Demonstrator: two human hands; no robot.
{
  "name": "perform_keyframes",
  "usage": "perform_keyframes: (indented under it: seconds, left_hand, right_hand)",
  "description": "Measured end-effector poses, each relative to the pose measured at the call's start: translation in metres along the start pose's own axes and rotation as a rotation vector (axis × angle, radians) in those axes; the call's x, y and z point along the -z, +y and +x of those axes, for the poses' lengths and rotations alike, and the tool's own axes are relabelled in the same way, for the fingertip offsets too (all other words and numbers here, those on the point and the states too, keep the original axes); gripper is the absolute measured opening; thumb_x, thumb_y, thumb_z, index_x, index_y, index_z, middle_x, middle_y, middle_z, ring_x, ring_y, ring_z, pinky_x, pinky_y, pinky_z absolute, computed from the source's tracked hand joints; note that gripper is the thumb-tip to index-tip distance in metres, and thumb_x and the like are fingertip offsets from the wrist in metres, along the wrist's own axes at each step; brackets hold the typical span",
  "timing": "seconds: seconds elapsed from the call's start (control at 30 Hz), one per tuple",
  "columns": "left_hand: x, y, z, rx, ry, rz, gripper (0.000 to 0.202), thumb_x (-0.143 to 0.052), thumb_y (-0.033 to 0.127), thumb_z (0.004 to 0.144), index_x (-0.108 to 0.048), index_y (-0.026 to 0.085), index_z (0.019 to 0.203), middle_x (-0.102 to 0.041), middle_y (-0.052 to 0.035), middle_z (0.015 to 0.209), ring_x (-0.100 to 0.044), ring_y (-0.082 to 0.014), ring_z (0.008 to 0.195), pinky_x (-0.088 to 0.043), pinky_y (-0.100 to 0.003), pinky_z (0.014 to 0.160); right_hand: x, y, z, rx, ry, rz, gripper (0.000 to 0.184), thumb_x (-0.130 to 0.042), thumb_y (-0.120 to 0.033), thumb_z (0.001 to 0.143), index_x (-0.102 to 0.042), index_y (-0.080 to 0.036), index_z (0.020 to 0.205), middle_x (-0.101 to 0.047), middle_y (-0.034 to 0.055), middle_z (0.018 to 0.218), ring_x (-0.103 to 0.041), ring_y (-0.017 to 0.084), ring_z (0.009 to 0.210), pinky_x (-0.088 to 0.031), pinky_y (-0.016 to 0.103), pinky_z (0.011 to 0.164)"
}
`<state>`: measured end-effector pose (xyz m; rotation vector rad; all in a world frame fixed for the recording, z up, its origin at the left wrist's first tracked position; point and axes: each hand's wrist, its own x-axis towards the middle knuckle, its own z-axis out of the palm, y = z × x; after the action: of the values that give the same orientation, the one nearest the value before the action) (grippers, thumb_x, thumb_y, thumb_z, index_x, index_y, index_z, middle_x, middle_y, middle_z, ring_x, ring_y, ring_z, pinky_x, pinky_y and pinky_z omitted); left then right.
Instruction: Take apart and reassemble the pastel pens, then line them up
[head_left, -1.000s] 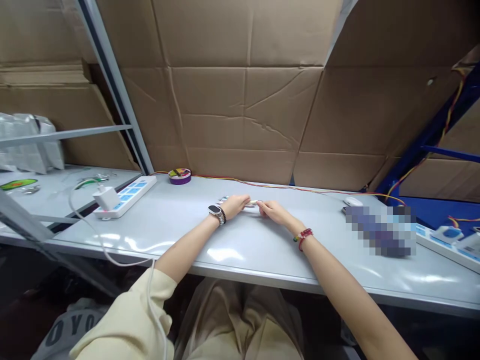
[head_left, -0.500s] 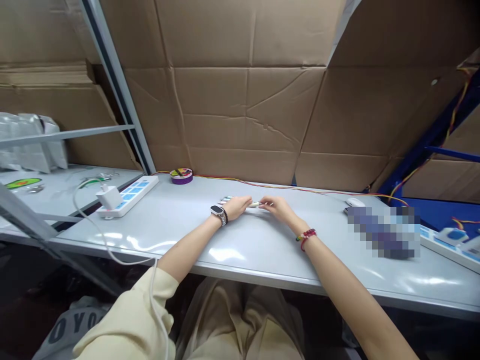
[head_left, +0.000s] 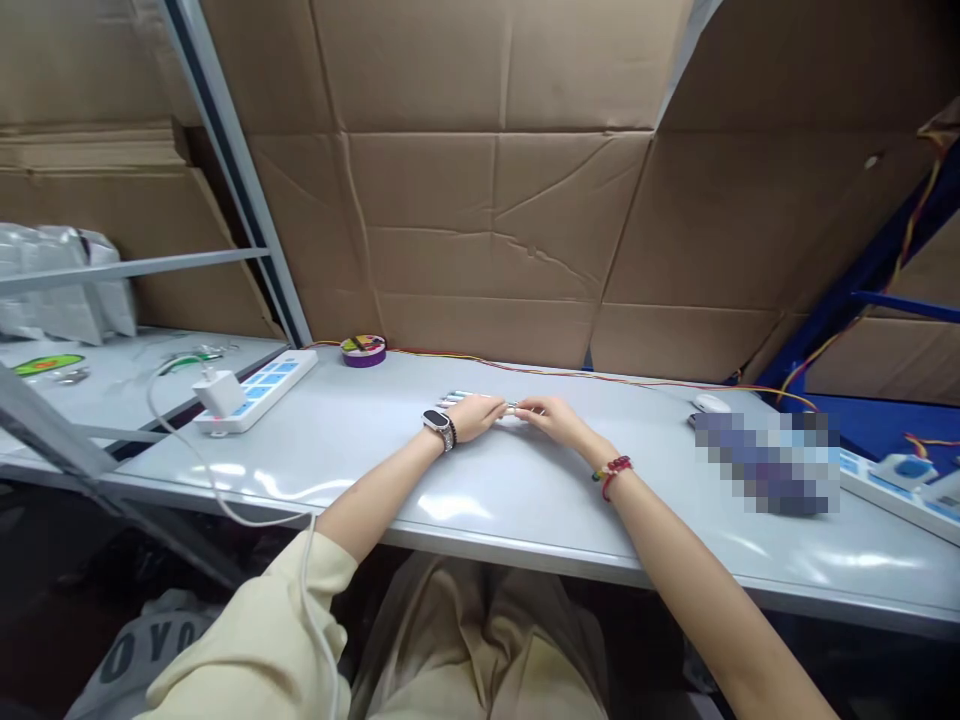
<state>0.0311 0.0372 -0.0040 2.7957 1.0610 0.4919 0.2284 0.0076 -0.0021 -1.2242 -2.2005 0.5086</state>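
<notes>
Several slim pens [head_left: 450, 398] with pale and coloured ends lie side by side on the grey-white table, partly hidden under my left hand [head_left: 478, 416]. That hand rests palm down with its fingers closed together over them, pointing right. Just to its right, my right hand [head_left: 549, 414] pinches the tip end of a pale pen [head_left: 511, 409] between thumb and fingers. The fingertips of both hands are close together, with only a short stretch of this pen showing between them. Its exact tip is too small to make out.
A white power strip [head_left: 270, 385] with a plugged-in charger [head_left: 219, 393] stands at the left; its white cable loops to my left arm. A round purple tin [head_left: 363, 351] sits at the back. A white mouse [head_left: 710, 404] and another power strip [head_left: 900, 500] are at the right.
My right hand has shifted slightly left, towards my left hand, and the gap between them is narrower. The pens under my left hand show a little more.
</notes>
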Motion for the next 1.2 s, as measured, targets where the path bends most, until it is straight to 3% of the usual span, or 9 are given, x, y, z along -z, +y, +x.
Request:
perform_keyframes:
  seconds: [0.1,0.2,0.37,0.57,0.77,1.0,1.2]
  left_hand:
    - [0.002,0.002,-0.002,0.000,0.007,-0.004,0.033,-0.025,0.040,0.093,-0.051,0.020,0.095,-0.061,-0.0013,0.073,-0.058,-0.0178,0.069,-0.038,-0.025,0.063]
    - [0.002,0.005,-0.003,-0.009,0.012,-0.011,0.033,-0.033,0.047,0.090,-0.045,0.021,0.107,-0.061,0.0010,0.071,-0.059,-0.0172,0.067,-0.038,-0.024,0.060]
    - [0.001,0.007,-0.002,-0.034,0.009,0.007,0.029,-0.030,0.042,0.093,-0.049,0.021,0.098,-0.063,-0.0009,0.081,-0.059,-0.0172,0.075,-0.039,-0.024,0.064]
    - [0.002,0.004,0.000,-0.022,-0.013,0.033,0.034,-0.024,0.033,0.094,-0.054,0.020,0.087,-0.063,-0.0026,0.081,-0.059,-0.0177,0.077,-0.039,-0.026,0.068]
    - [0.003,0.006,-0.002,-0.002,-0.010,0.025,0.030,-0.023,0.031,0.095,-0.049,0.021,0.104,-0.062,-0.0007,0.074,-0.059,-0.0171,0.071,-0.038,-0.025,0.064]
    - [0.004,0.007,-0.004,-0.007,-0.013,0.009,0.032,-0.031,0.047,0.091,-0.049,0.021,0.097,-0.062,-0.0007,0.076,-0.059,-0.0182,0.071,-0.037,-0.024,0.059]
    - [0.001,0.005,-0.002,0.012,-0.026,0.020,0.029,-0.032,0.044,0.091,-0.045,0.019,0.098,-0.061,-0.0023,0.076,-0.059,-0.0196,0.068,-0.036,-0.025,0.056]
  right_hand:
    - [0.001,0.000,0.001,0.001,0.004,0.027,0.032,-0.046,-0.044,0.082,-0.064,-0.018,0.082,-0.063,0.0028,0.075,-0.051,0.015,0.065,-0.037,0.026,0.062]
    - [0.000,0.000,0.000,-0.012,0.006,0.047,0.039,-0.037,-0.044,0.086,-0.060,-0.017,0.071,-0.058,0.0007,0.064,-0.046,0.012,0.057,-0.035,0.025,0.057]
    - [-0.005,0.001,0.000,-0.040,0.004,0.084,0.044,-0.029,-0.043,0.088,-0.052,-0.017,0.061,-0.047,-0.0023,0.053,-0.040,0.011,0.049,-0.033,0.025,0.051]
    - [-0.006,0.006,0.003,-0.042,0.030,0.144,0.023,-0.049,-0.039,0.079,-0.055,-0.018,0.075,-0.061,0.0008,0.068,-0.052,0.013,0.061,-0.039,0.025,0.058]
    - [-0.006,0.010,0.005,-0.040,0.074,0.186,0.017,-0.060,-0.034,0.071,-0.057,-0.018,0.078,-0.064,0.0024,0.077,-0.058,0.017,0.070,-0.042,0.028,0.064]
    - [-0.004,0.004,0.004,-0.024,0.100,0.241,0.017,-0.061,-0.035,0.070,-0.057,-0.019,0.077,-0.064,0.0021,0.075,-0.059,0.018,0.070,-0.044,0.031,0.065]
    - [-0.003,0.002,0.004,-0.023,0.088,0.268,0.015,-0.061,-0.033,0.070,-0.058,-0.019,0.077,-0.064,0.0032,0.077,-0.058,0.018,0.070,-0.045,0.030,0.066]
